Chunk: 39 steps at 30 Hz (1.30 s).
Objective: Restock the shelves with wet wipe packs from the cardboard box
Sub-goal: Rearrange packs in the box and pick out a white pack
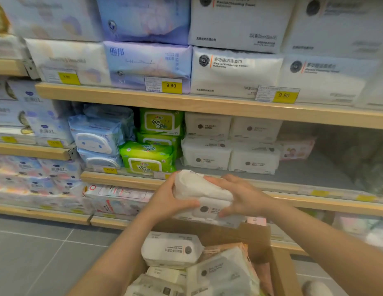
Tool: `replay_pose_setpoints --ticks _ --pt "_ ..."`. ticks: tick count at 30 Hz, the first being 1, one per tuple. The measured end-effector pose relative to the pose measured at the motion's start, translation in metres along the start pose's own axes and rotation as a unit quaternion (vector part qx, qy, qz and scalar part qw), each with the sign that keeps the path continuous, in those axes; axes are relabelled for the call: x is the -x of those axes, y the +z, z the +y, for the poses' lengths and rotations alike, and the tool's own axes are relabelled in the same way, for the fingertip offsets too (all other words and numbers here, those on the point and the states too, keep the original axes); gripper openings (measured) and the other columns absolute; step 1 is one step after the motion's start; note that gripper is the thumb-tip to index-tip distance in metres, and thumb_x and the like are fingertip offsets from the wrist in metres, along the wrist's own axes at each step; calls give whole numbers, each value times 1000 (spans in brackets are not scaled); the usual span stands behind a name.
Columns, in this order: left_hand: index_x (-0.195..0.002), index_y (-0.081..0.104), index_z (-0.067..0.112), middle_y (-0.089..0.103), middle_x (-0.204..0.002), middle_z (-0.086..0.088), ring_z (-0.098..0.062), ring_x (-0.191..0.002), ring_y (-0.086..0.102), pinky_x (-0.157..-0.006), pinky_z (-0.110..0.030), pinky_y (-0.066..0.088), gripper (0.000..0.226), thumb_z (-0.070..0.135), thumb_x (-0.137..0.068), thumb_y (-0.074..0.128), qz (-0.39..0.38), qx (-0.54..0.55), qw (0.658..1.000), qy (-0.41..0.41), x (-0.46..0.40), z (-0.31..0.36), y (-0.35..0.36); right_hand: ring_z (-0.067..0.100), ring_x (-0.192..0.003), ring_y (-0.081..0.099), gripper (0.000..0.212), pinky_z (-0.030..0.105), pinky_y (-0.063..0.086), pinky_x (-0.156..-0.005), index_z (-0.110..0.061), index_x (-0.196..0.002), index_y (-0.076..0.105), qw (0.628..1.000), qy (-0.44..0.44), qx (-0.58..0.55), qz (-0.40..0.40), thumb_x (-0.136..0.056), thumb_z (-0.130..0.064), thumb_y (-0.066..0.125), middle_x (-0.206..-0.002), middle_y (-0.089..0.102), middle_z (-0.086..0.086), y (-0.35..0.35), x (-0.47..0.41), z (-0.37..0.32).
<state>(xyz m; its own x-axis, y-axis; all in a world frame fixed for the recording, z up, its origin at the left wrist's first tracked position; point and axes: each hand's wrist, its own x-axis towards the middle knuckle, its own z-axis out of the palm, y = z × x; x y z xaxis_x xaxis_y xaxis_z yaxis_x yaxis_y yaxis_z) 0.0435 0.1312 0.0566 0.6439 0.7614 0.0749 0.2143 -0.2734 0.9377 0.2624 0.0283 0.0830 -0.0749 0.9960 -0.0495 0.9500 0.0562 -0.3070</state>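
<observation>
Both hands hold white wet wipe packs (202, 193), two stacked it seems, just in front of the middle shelf's edge (126, 180). My left hand (171, 199) grips their left end, thumb over the front. My right hand (235, 195) clasps the right side, fingers wrapped over the top and front. Directly below, an open cardboard box (259, 238) holds several more white packs (172, 249). On the shelf behind, matching white packs (229, 144) stand stacked two high in two columns, with bare grey shelf floor (314, 169) to their right.
Green wipe packs (150, 157) and blue ones (96, 139) fill the shelf's left part. A pink pack (296, 149) lies far back on the right. Facial towel packs (235, 71) sit on the shelf above. Grey tiled floor (41, 257) lies lower left.
</observation>
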Motion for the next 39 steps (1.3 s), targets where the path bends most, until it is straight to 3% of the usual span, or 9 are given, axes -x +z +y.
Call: replay_pose_setpoints --ticks 3,6,9,13,19,24,28,34,39 --pt "-145 29 33 36 -144 15 -3 -131 35 -104 -23 31 91 60 -69 70 16 -98 995 -5 -20 -5 -30 20 -108 39 93 33 35 -92 -57 -141 3 994 1 96 45 -75 -55 68 -118 39 -1 -12 -17 13" --pt "-149 22 31 20 -156 5 -13 -143 16 -114 -35 13 85 76 -79 40 70 -239 968 7 -51 -19 -62 24 -110 40 91 35 33 -93 -53 -144 4 985 21 156 75 -77 -56 66 -125 40 4 -29 -38 26" --pt "-148 12 40 3 -159 6 -20 -146 -1 -115 -53 0 72 72 -85 24 61 -366 928 -45 -82 -38 -74 28 -113 41 88 37 33 -95 -52 -144 4 974 48 202 93 -80 -54 64 -130 40 7 -44 -66 32" --pt "-146 5 47 -13 -158 6 -23 -144 -18 -111 -61 -6 57 62 -93 20 36 -419 903 -87 -99 -59 -54 31 -116 48 86 38 38 -91 -54 -143 9 974 72 200 72 -79 -50 67 -131 48 8 -43 -113 42" --pt "-146 8 48 -11 -158 7 -22 -144 -17 -112 -64 0 56 59 -94 26 73 -441 893 -57 -100 -72 -51 33 -129 34 90 47 29 -105 -56 -142 7 970 106 218 36 -76 -55 67 -144 33 8 -19 -157 56" --pt "-146 9 49 -11 -158 9 -21 -144 -17 -111 -64 0 56 57 -94 30 73 -437 895 -57 -98 -73 -51 32 -136 20 90 46 19 -109 -50 -145 6 971 92 218 28 -78 -54 65 -151 21 8 -1 -152 59" --pt "-145 9 49 -12 -158 9 -20 -144 -19 -111 -64 -1 57 58 -93 31 78 -429 898 -49 -97 -76 -50 18 -146 -4 91 42 -4 -117 -40 -149 0 984 65 166 12 -83 -52 60 -160 -4 -4 8 -149 67" --pt "-146 9 48 -14 -158 9 -20 -143 -21 -110 -65 0 60 55 -93 36 95 -423 900 -44 -102 -80 -46 10 -146 -10 87 40 -8 -118 -40 -149 -7 987 78 140 -15 -87 -55 53 -159 -11 -8 5 -152 69" --pt "-147 3 45 -15 -158 5 -25 -144 -18 -110 -66 4 64 54 -93 36 56 -461 883 -66 -102 -71 -50 15 -147 -9 91 43 -8 -118 -37 -149 -9 977 114 166 -74 -86 -61 52 -159 -11 -5 -9 -156 54"
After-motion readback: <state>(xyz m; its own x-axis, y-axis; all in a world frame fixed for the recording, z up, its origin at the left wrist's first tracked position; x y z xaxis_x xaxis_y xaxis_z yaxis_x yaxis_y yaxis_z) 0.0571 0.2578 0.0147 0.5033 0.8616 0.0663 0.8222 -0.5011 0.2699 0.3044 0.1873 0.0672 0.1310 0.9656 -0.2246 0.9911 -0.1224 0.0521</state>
